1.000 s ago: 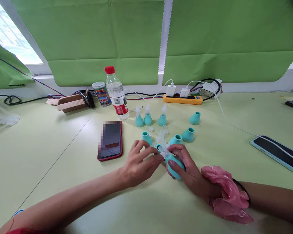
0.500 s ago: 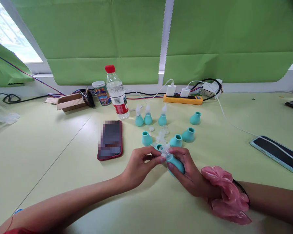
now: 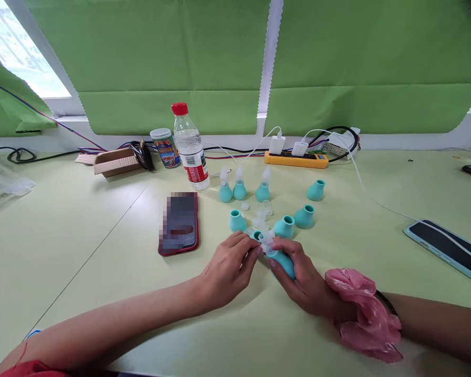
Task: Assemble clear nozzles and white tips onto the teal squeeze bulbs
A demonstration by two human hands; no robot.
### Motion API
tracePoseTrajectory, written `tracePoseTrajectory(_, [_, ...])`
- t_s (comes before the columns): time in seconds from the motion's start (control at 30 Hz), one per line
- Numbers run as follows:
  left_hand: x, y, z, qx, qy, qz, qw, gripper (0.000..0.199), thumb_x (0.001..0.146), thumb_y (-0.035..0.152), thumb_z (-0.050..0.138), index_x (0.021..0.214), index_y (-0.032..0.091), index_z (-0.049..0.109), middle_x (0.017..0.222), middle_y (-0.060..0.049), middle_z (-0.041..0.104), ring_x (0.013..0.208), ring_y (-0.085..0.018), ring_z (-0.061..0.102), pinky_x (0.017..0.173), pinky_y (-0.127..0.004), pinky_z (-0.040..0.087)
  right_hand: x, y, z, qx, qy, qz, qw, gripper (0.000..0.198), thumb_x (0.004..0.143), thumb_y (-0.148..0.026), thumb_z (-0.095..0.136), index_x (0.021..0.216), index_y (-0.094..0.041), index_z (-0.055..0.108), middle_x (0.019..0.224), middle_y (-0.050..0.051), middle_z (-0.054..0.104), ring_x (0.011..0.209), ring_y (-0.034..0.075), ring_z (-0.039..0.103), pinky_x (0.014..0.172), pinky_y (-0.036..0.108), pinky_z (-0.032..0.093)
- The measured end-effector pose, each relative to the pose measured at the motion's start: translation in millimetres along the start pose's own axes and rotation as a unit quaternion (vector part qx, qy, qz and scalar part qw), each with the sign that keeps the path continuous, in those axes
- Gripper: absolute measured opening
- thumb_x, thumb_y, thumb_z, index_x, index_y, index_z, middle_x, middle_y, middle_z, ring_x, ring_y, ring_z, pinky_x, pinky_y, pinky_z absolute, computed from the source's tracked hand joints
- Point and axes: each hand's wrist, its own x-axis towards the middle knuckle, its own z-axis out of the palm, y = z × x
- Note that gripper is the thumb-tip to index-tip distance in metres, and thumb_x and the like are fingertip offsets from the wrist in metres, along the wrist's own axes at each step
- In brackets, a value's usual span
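Gripping a teal, pear-shaped, rubbery bulb, the right hand is holding its narrow end toward the pinched left hand, whose contents are unclear.

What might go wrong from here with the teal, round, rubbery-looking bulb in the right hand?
The small translucent plastic piece at the mouth of the held bulb might slip: the left hand seems to touch it with fingertips only. The right hand may also nudge the teal, open-necked, rubbery-looking bulb just beyond.
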Motion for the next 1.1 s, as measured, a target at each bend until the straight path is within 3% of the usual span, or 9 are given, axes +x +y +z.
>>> tracePoseTrajectory(0.1, [0.0,-0.7,0.7,-0.013,0.019,0.014,1.0,0.015,0.083,0.016,0.044,0.077,0.013,0.058,0.06,-0.003,0.055,0.058,-0.012,0.049,0.054,-0.023,0.043,-0.7,0.1,0.7,0.038,0.015,-0.014,0.999,0.021,0.085,-0.018,0.038,0.103,-0.026,0.032,0.098,0.005,0.047,0.089,0.016,0.049,0.076,0.031,0.042])
tracePoseTrajectory(0.23, [0.6,-2.2,0.6,-0.056,0.088,0.03,0.994,0.008,0.078,0.013,0.053,0.08,0.011,0.061,0.061,-0.004,0.06,0.055,-0.011,0.051,0.052,-0.024,0.044,-1.8,-0.5,0.2,0.079,0.013,0.011,0.997,0.018,0.085,-0.019,0.038,0.101,-0.027,0.032,0.101,0.005,0.041,0.09,0.015,0.045,0.077,0.028,0.041])
tracePoseTrajectory(0.37, [1.5,-3.0,0.3,-0.064,0.129,0.091,0.985,0.007,0.073,0.007,0.058,0.077,0.011,0.061,0.063,-0.006,0.062,0.057,-0.012,0.052,0.052,-0.026,0.045,-1.2,-2.8,-1.2,0.089,-0.01,0.03,0.996,0.019,0.086,-0.02,0.035,0.102,-0.027,0.029,0.107,0.005,0.037,0.093,0.015,0.043,0.08,0.029,0.04])
tracePoseTrajectory(0.83, [2.0,-11.4,2.1,0.043,0.121,0.153,0.98,0.01,0.07,0.006,0.06,0.075,0.013,0.057,0.063,-0.003,0.061,0.06,-0.011,0.048,0.054,-0.025,0.044,0.0,-1.5,-0.9,0.028,-0.059,-0.025,0.998,0.028,0.083,-0.015,0.038,0.106,-0.026,0.028,0.107,0.007,0.039,0.099,0.017,0.043,0.083,0.031,0.041])
tracePoseTrajectory(1.1, [9.1,-8.9,-9.7,-0.039,0.101,0.11,0.988,0.009,0.07,0.006,0.055,0.067,0.014,0.052,0.057,0.0,0.053,0.056,-0.01,0.043,0.052,-0.024,0.042,-4.6,2.1,1.7,0.119,0.025,0.022,0.992,0.016,0.087,-0.02,0.035,0.101,-0.027,0.033,0.107,0.006,0.039,0.1,0.017,0.043,0.082,0.032,0.04])
